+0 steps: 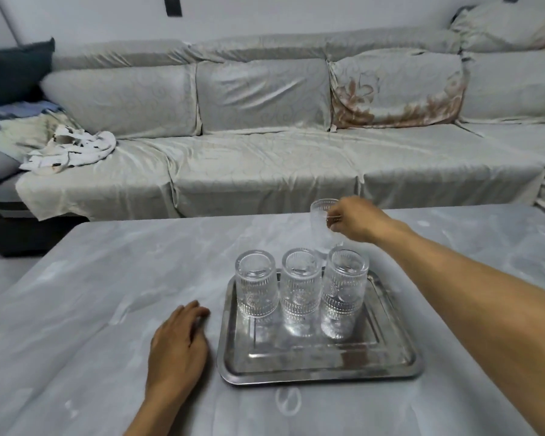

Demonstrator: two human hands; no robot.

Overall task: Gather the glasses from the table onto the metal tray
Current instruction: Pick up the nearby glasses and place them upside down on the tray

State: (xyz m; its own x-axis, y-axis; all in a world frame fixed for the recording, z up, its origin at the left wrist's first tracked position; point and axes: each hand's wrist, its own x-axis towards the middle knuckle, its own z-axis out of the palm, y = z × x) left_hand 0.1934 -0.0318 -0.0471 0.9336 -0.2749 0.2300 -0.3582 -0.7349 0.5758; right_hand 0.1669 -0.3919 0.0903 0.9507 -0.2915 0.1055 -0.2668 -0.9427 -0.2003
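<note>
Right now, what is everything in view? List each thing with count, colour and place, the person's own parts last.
Glasses on tray: three, clear ribbed, in a row at the tray's far side.
Held glass: one, clear, beyond the tray, gripped near its rim.
Metal tray: one, silver, on the table's near middle.
Table: one, grey marbled, foreground.
Sofa: one, pale grey cover, behind the table.
Crumpled cloth: one, white with dark marks, sofa's left end.
Dark cushion: one, far left.
Left hand: flat on the table, left of the tray.
Right hand: holding the glass.
</note>
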